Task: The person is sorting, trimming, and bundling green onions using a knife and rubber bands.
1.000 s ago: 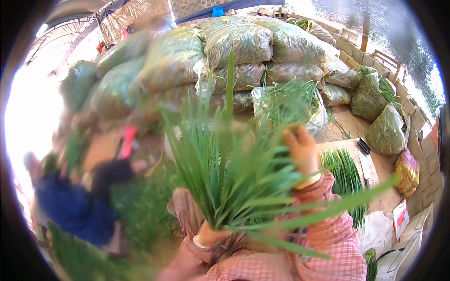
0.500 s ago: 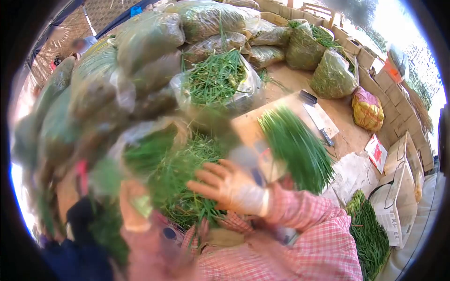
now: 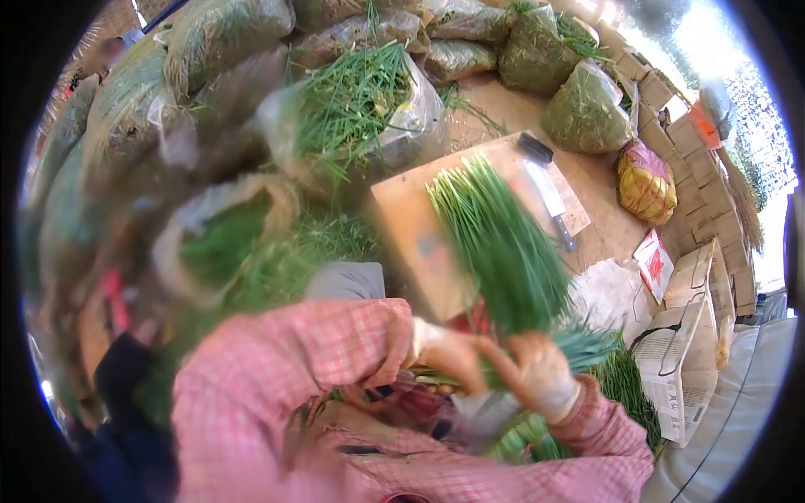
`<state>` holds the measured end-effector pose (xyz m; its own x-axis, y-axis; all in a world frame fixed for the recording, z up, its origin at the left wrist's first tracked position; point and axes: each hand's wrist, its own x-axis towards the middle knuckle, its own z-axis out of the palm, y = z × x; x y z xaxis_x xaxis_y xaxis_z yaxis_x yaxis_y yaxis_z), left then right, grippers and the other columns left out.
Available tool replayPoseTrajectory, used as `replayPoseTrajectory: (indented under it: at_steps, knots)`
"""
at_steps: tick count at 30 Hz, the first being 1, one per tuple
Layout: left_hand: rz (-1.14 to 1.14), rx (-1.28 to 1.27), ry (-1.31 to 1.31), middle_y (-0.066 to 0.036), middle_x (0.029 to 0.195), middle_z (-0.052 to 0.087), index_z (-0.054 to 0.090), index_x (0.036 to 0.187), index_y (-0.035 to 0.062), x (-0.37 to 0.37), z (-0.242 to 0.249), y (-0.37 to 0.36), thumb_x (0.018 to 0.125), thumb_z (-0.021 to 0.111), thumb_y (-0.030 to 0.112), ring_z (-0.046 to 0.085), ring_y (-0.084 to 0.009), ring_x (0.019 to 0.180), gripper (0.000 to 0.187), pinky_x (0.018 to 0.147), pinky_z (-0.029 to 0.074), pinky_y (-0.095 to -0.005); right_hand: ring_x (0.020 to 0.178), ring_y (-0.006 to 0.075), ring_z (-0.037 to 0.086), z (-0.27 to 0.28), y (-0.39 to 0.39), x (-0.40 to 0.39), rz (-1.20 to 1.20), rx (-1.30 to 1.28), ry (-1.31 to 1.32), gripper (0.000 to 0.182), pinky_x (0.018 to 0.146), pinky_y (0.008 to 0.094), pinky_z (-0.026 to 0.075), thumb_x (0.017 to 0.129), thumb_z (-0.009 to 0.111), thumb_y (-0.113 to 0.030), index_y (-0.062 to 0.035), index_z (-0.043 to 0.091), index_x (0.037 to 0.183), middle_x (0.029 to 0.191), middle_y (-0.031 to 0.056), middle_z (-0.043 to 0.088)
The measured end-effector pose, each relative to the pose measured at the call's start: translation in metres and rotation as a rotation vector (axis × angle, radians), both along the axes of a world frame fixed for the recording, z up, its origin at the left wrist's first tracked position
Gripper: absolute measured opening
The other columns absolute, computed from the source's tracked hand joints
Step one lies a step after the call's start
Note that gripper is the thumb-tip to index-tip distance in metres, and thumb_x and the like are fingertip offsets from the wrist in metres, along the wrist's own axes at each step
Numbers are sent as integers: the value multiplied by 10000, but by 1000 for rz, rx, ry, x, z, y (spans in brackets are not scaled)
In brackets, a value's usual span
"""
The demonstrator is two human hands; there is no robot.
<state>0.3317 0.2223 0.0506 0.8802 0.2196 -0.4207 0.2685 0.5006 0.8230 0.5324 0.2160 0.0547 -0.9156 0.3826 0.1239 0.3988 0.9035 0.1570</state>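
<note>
Both hands meet low: left hand (image 3: 444, 356) and right hand (image 3: 537, 377) look closed around the base of the chives (image 3: 499, 243), fanned over the board (image 3: 411, 235). Loose stalks could slip; knife (image 3: 545, 189) lies beyond.

No wording is showing clearly enough to read anywhere. Dark print is running down the side of the cardboard box (image 3: 686, 369) at the right, but it is staying too small and blurred to make out. A red mark is showing on the white packet (image 3: 654, 267) lying on the ground beside that box, and its characters are not legible either.
</note>
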Motion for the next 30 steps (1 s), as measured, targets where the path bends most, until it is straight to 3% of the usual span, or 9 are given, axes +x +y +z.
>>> replayPoseTrajectory:
  at_steps: [3, 5, 8, 11, 14, 18, 24, 27, 30]
  knots:
    - [25, 346, 191, -35, 692, 587, 578, 1050, 43, -4, 1, 26, 768, 607, 158, 573, -146, 660, 305, 601, 476, -292, 626, 212, 571, -26, 2, 6, -209, -266, -29, 625, 535, 350, 490, 704, 540, -97, -150, 408, 1312, 735, 85, 530]
    - [556, 522, -54, -57, 843, 613, 568, 1071, 47, -18, -60, 61, 791, 612, 170, 582, -162, 782, 309, 710, 470, -303, 601, 234, 577, -37, 29, 4, -358, -340, -25, 693, 478, 353, 469, 676, 577, -96, -140, 367, 1335, 703, 90, 524]
    - [1200, 727, 365, -113, 885, 640, 570, 1065, 53, -73, -142, 109, 778, 650, 220, 608, -224, 825, 341, 734, 478, -326, 693, 374, 591, -42, 80, -5, -595, -518, 244, 898, 603, 445, 487, 587, 722, -87, -121, 270, 1363, 840, 194, 563]
    - [1031, 1039, 876, -183, 816, 628, 581, 1018, 23, -63, -169, 90, 738, 683, 259, 618, -313, 776, 380, 692, 488, -377, 723, 384, 593, -69, 128, -26, -753, -425, 315, 875, 625, 454, 489, 618, 695, -115, -106, 242, 1366, 850, 208, 566]
    - [860, 789, 1100, -203, 985, 598, 482, 1165, 5, -41, -153, 84, 891, 512, 252, 611, -341, 805, 370, 693, 505, -407, 728, 371, 601, -84, 162, -54, -894, -419, 267, 851, 626, 443, 495, 646, 671, -112, -93, 223, 1369, 860, 204, 563]
    - [1025, 857, 1039, -235, 760, 593, 565, 846, 23, -31, -175, 82, 750, 628, 207, 583, -411, 697, 217, 626, 465, -476, 760, 319, 610, -99, 176, -81, -938, -355, 210, 902, 621, 417, 506, 653, 700, -138, -76, 172, 1382, 907, 164, 544]
    - [659, 936, 1113, -223, 760, 592, 586, 771, 18, -48, -171, 89, 739, 546, 81, 575, -403, 700, 82, 617, 466, -459, 786, 372, 590, -118, 179, -88, -880, -391, 281, 845, 655, 464, 478, 675, 642, -158, -111, 193, 1389, 925, 201, 547]
    - [785, 947, 1150, -217, 810, 600, 626, 809, 19, -46, -150, 91, 774, 554, 139, 603, -330, 771, 145, 676, 480, -398, 777, 395, 588, -110, 176, -89, -874, -378, 322, 810, 659, 485, 468, 685, 614, -144, -126, 210, 1387, 905, 214, 554]
    - [1387, 905, 669, -156, 902, 622, 625, 978, 12, -44, -136, 97, 836, 544, 234, 594, -227, 871, 276, 762, 465, -335, 748, 311, 584, -98, 171, -90, -843, -295, 282, 916, 614, 418, 486, 625, 716, -163, -83, 210, 1384, 900, 153, 536]
